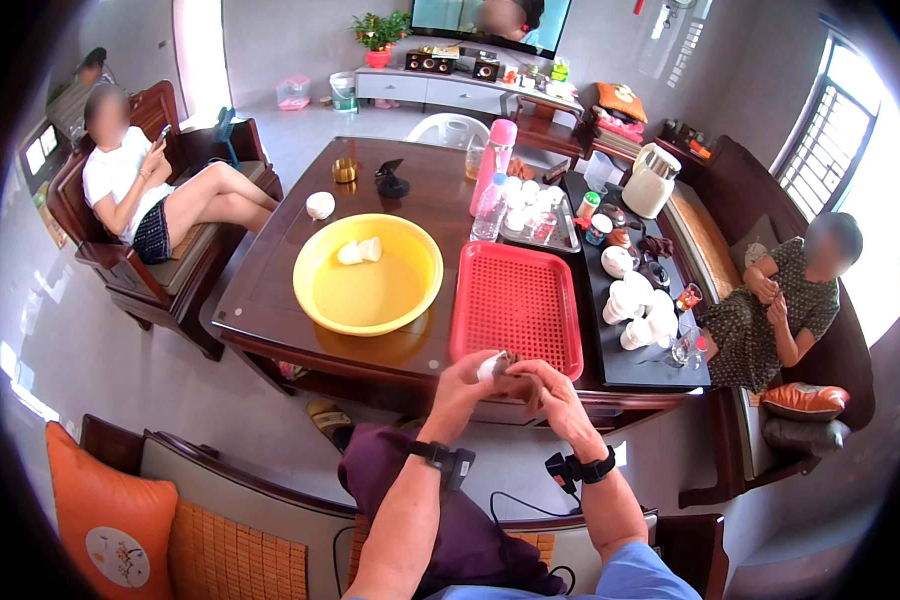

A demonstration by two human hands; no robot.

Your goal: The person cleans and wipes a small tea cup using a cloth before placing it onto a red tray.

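My left hand (461,390) grips a small white cup (489,366) at the near edge of the table. In my right hand (559,397) is a brown cloth (521,390), pressed against the cup's side. Just beyond my hands lies a red perforated plastic tray (517,307) with nothing on it. To its left stands a yellow plastic basin (307,300) with two white cups (360,251) inside, close to its far wall. Several white cups (637,307) are grouped on a black tea tray (622,367) at the right.
A pink thermos (495,161), a plastic bottle (489,214) and a metal tray (568,236) of small cups stand beyond the red tray. A beige kettle (651,184) is farther right. One person (131,172) sits at left, another (787,300) at right. A cable (521,502) hangs near my wrists.
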